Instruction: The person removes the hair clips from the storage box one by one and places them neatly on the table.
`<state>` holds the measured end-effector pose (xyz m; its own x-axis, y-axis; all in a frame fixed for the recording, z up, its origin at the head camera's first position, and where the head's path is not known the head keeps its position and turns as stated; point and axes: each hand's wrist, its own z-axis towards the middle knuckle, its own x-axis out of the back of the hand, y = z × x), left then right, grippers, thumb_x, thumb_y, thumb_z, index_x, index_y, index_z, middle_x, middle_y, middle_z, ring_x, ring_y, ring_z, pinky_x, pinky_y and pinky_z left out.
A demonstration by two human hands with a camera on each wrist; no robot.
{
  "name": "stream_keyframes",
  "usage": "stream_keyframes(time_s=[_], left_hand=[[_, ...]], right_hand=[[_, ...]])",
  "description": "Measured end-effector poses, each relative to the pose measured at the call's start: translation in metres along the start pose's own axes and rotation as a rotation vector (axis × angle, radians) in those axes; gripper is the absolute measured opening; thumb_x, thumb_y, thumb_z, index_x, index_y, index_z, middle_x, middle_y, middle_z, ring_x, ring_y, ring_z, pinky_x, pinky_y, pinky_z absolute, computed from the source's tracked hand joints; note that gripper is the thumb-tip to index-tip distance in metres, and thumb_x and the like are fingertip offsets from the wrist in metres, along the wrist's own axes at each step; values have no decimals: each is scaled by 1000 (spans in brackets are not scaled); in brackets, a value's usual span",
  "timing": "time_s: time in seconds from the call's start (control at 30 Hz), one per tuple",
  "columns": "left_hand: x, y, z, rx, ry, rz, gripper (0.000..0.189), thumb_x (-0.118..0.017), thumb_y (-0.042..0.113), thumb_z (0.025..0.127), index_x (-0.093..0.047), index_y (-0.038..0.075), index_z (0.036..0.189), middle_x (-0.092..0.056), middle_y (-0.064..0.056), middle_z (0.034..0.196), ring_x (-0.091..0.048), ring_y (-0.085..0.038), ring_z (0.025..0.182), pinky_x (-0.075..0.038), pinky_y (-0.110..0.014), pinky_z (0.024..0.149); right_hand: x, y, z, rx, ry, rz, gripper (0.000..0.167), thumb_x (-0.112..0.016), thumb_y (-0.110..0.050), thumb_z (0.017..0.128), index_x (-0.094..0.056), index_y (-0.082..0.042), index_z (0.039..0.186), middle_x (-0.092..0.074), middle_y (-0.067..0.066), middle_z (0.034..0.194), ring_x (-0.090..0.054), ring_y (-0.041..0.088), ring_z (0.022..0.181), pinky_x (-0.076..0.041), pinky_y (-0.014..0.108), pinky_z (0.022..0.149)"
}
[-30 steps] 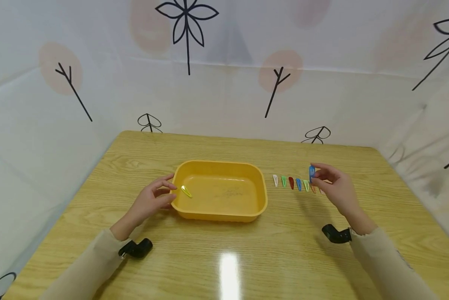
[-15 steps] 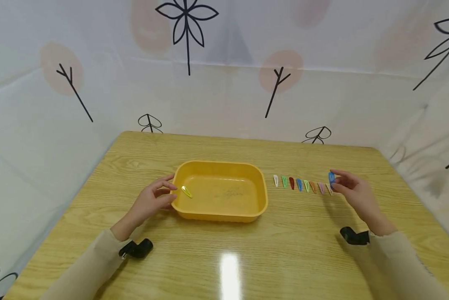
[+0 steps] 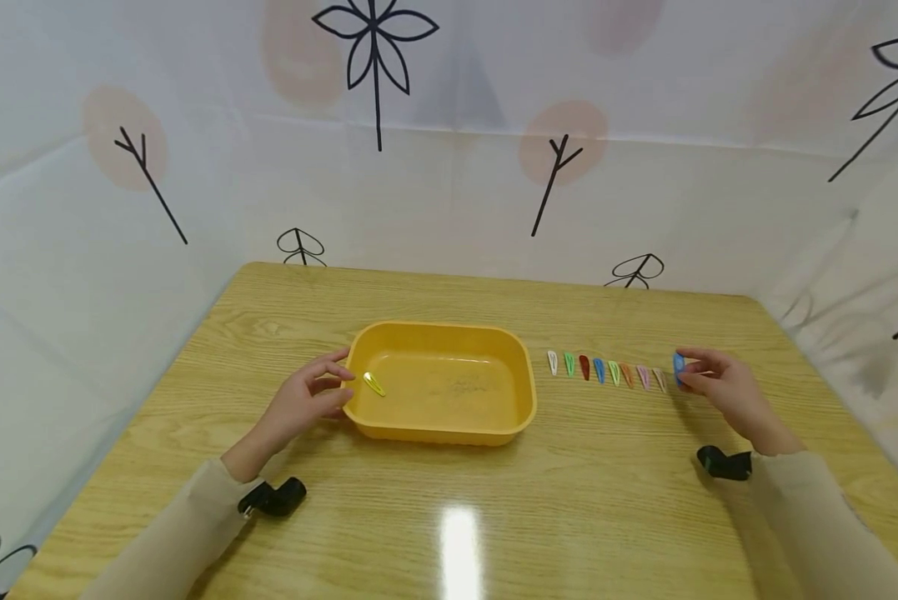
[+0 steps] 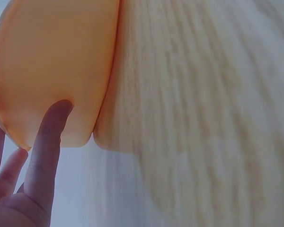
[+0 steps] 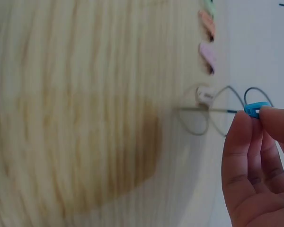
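My right hand (image 3: 734,398) pinches a blue snap hair clip (image 3: 679,368) between thumb and fingertips at the right end of a row of clips. In the right wrist view, the blue clip (image 5: 257,109) shows at the fingertips. The row runs from a white clip (image 3: 553,362) through several colours to a pink clip (image 3: 644,377) and a beige clip (image 3: 659,381). My left hand (image 3: 303,400) touches the left end of a yellow plastic basin (image 3: 449,435) with loosely spread fingers. Inside the basin lies a yellow hair clip (image 3: 374,384).
A wood-grain table (image 3: 569,517) carries everything. Behind it hangs a pale printed cloth (image 3: 449,192). Black wrist devices (image 3: 724,463) are strapped at both sleeves.
My right hand has moved right and slightly nearer along the row with the blue hair clip, uncovering the pink and beige clips. The left hand and basin have stayed in place.
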<state>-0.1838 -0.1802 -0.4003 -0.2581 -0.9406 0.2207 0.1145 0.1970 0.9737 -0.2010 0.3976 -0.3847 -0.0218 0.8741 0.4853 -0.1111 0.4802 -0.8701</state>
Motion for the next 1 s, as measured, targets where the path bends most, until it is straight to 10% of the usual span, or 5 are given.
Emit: stream_keyframes(time_s=[0.2,0.43,1.0], left_hand=[[-1,1,0,-1,1,5,29,-66,12,88,-56,-7,107,-29,-10,148,-46,-40,116,-55,-39,71],[-1,1,0,1,2,2,28,-66,12,87,-57,-7,107,-29,-9,148,-46,-40,117,-56,-39,71],[-1,-1,1,-8,4,-6,28,-65,10,88,-56,-7,107,-29,-11,148,-47,-40,116,-56,-39,70]], right_hand=[[7,14,2,-16,-43,-55,30,-55,-5,93,-58,-24,116,-57,0,88,-60,11,72,-52,22,62],[6,17,4,-35,-50,-241,42,-55,-9,94,-43,15,127,-55,15,94,-59,8,70,-50,25,57],[11,14,13,-125,-200,-329,45,-50,-13,97,-39,18,129,-58,24,103,-55,5,76,-50,25,62]])
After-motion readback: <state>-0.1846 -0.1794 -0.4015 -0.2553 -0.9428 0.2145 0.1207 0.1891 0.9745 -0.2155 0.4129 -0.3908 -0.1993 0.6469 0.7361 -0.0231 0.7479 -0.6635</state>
